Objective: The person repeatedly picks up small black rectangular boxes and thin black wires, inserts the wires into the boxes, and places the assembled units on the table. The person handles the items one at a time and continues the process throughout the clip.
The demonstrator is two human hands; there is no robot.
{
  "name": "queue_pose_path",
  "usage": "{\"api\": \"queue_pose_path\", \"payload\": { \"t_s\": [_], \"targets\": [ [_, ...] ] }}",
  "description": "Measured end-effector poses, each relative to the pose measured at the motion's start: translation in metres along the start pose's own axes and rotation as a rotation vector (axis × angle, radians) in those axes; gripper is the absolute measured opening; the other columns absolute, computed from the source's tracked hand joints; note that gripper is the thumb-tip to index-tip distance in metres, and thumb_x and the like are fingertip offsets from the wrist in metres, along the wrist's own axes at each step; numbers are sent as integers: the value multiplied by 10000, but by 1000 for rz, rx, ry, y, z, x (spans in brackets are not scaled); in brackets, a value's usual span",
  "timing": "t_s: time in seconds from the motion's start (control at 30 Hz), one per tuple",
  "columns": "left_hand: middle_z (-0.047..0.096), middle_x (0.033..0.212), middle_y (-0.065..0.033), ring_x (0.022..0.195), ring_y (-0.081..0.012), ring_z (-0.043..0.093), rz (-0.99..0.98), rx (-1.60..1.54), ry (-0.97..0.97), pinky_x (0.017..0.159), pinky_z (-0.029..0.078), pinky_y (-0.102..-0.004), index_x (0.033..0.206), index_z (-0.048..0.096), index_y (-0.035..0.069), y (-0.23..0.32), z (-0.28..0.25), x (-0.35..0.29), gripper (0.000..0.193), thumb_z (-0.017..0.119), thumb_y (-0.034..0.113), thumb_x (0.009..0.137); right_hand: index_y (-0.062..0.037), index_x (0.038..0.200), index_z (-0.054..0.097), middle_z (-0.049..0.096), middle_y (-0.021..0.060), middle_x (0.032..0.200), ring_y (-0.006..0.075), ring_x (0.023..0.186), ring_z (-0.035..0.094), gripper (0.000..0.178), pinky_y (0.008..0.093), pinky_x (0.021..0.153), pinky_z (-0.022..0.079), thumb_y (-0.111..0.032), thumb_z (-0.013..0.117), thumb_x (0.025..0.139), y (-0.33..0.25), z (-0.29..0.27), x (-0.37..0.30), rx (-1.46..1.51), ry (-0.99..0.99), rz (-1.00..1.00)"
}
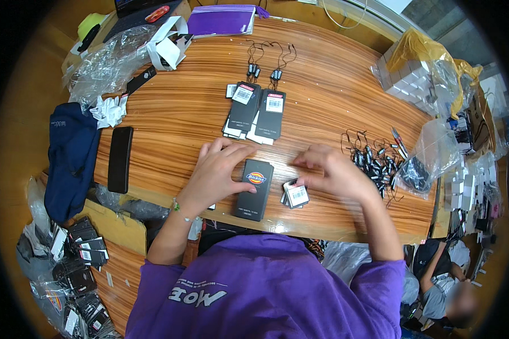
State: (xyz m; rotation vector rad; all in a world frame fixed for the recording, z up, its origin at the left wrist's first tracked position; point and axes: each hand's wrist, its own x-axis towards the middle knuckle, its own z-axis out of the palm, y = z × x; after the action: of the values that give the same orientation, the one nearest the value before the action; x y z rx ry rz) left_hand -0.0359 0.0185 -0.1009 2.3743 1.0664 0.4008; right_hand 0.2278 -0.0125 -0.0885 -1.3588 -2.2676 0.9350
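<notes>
A stack of dark grey hang tags [253, 203] with a coloured logo lies in front of me on the wooden table. My left hand [216, 172] is at its left side, fingers apart and thumb resting on the top tag. To the right of that stack is a small pile of white barcode tags [297, 195]. Over its upper right edge hovers my right hand [335, 174], its fingers bent and apart from the thumb, which is close to the pile. Farther away lie two groups of finished-looking tags [274, 116] with barcode stickers and black strings.
A tangle of black strings [373, 164] lies at the right, beside a clear plastic bag [430, 155]. A black phone [121, 160] and navy pouch [70, 161] are at the left. Bagged white boxes [410, 79] stand at the far right. Another person [444, 291] is at lower right.
</notes>
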Motion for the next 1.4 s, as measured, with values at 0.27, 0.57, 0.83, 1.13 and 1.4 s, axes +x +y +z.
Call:
{"api": "queue_pose_path", "payload": {
  "t_s": [0.27, 0.57, 0.83, 1.13, 1.4],
  "targets": [
    [551, 1035, -8, 1003, -219, 429, 66, 70, 37, 906, 299, -376, 1018, 645, 105, 0, -1, 1, 548, 772, 335, 537, -65, 1001, 636, 529, 84, 889, 244, 868, 503, 405, 332, 772, 418, -166, 735, 622, -6, 35, -31, -56, 173, 81],
    [554, 915, -59, 864, -211, 509, -21, -220, 86, 767, 404, -310, 971, 592, 45, 4, 3, -3, 466, 777, 219, 581, 20, 936, 621, 601, 25, 774, 74, 654, 501, 166, 221, 596, 422, -30, 639, 779, -3, 48, -38, 522, 239, 354],
    [592, 857, -58, 725, -107, 555, -385, -791, 1, 672, 444, -212, 1021, 534, -12, 10, 5, -12, 336, 687, 16, 722, 18, 952, 619, 606, 10, 753, 49, 667, 502, 167, 199, 625, 421, -26, 628, 792, -6, 52, -45, 710, 346, 362],
    [625, 925, -103, 865, -121, 597, -315, -1105, 54, 755, 486, -216, 1105, 517, -20, 44, 16, -13, 335, 581, -86, 782, -25, 1101, 559, 558, 9, 693, 70, 623, 504, 344, 219, 601, 423, -26, 651, 769, -47, 66, -32, 597, 533, 139],
    [632, 935, -90, 862, -97, 591, -305, -1033, 182, 738, 460, -191, 1105, 528, -24, 45, 19, -17, 291, 567, -46, 818, -40, 967, 617, 622, 109, 807, 191, 759, 595, 164, 309, 680, 464, -125, 542, 848, 16, -2, -65, 215, 892, 396]
  ]
}}
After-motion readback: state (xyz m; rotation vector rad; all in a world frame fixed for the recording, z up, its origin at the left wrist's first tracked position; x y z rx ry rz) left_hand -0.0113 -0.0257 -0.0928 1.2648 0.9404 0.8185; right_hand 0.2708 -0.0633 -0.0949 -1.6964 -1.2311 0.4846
